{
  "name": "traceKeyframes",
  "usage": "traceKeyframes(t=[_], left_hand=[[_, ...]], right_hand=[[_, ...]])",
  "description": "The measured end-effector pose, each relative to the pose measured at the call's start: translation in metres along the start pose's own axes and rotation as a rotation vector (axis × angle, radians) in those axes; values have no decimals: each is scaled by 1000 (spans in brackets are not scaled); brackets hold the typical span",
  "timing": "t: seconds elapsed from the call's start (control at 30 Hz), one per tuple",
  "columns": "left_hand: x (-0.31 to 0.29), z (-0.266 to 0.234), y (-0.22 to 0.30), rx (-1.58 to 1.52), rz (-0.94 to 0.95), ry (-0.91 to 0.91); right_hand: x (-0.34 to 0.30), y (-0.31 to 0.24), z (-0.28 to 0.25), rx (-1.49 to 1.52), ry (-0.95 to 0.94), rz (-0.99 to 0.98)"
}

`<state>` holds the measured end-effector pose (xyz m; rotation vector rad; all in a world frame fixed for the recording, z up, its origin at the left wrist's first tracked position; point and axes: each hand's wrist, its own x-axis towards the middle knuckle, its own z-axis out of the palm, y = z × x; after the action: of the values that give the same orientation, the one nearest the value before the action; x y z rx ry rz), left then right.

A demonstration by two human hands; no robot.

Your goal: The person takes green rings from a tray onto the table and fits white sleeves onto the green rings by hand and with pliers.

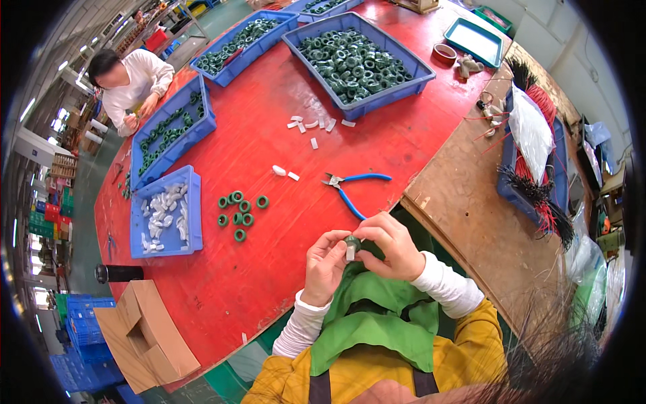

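Observation:
A small green ring with a white piece at it is held up in front of my green apron. My left hand pinches it from the left between thumb and fingertips. From the other side my right hand closes its fingertips on the ring's edge; exactly what they grip is partly hidden. Blue-handled cutting pliers lie with jaws apart on the red table, just beyond my hands. Several loose green rings lie to the left, and two small white pieces rest farther back.
A blue tray of white pieces stands left. Beyond it, blue bins hold green rings. A brown board adjoins on the right, bearing a bin of wires. A cardboard box stands near left; another person works far left.

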<state>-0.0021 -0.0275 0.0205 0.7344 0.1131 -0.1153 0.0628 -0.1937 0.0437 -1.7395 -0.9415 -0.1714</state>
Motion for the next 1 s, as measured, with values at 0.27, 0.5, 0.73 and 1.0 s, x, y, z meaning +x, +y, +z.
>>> traceKeyframes(t=[0.27,0.5,0.73,1.0], left_hand=[[2,-7,-12,31,28,16],[11,3,-14,-70,-67,125],[12,0,-15,-193,-12,116],[8,6,-19,-141,56,72]], right_hand=[[5,4,-1,-426,-50,-389],[-1,-3,2,-466,113,-480],[-1,6,0,-232,88,-391],[-17,-11,11,-150,156,-215]])
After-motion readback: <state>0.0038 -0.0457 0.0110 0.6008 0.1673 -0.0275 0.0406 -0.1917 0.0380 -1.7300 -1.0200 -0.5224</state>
